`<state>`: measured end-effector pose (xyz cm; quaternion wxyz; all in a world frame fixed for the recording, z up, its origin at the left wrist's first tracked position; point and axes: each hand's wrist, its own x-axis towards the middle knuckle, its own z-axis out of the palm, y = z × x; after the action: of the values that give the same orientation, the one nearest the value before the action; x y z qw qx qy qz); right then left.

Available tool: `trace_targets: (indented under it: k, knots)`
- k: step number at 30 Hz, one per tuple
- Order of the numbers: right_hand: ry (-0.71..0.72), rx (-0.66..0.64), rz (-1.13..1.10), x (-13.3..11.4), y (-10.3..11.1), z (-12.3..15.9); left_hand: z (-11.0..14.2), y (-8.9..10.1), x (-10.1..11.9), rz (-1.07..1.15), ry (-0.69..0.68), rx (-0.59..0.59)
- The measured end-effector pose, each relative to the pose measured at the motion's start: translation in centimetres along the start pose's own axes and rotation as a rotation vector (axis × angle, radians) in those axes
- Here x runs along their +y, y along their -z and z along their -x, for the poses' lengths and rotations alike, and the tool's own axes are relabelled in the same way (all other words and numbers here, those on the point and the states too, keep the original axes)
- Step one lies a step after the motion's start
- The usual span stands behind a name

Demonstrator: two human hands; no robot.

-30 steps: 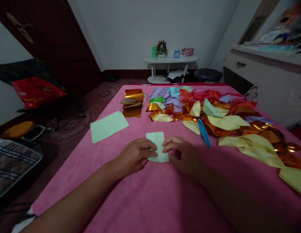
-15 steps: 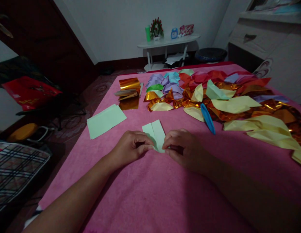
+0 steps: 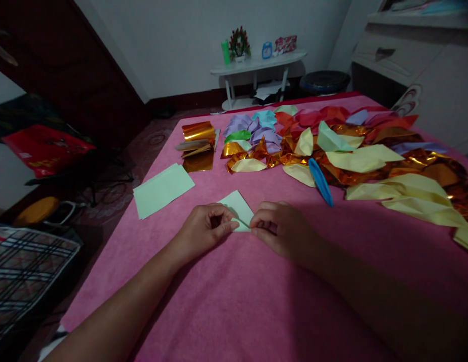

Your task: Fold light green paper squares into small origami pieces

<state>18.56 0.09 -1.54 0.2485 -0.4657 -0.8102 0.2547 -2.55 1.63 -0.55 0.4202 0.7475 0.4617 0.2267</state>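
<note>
Pale green sheet sat pinched between two hands!

Pink cloth spread beneath the grip, a flat bed for the paper, it seemed. Beyond and right of the hands lay colourful folded papers, probably set aside to give the fingers room. Left of the grip, a green paper stack, apparently within easy reach! The left hand closed narrowly on the sheet's left side, the right hand on its near right corner, likely steadying the fold. Just beyond the right hand: a slim blue piece.
</note>
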Motion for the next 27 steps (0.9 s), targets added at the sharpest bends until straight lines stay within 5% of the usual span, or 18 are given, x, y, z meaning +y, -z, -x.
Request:
trace_targets:
  k: [8,27]
  knots:
    - [0.010,-0.005,-0.001,-0.2,-0.2,0.4,-0.2,1.2,-0.3,0.107,-0.085,-0.219]
    - [0.007,0.022,0.023,-0.2,-0.7,0.5,-0.2,0.3,0.0,-0.082,-0.050,-0.061]
